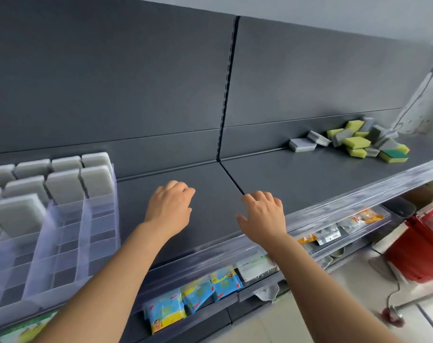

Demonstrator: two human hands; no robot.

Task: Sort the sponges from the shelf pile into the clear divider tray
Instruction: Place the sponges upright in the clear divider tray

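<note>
A pile of sponges, grey ones and yellow-green ones, lies at the far right of the dark shelf. The clear divider tray stands at the left end of the shelf; its back compartments hold several upright grey sponges, its front compartments are bare. My left hand hovers over the shelf just right of the tray, fingers loosely curled, holding nothing. My right hand is beside it above the shelf's front, fingers relaxed, also holding nothing. Both hands are far from the pile.
A clear plastic rail runs along the shelf's front edge. Lower shelves hold blue packets and other small packs. A red wheeled cart stands on the floor at right. A dark back panel rises behind the shelf.
</note>
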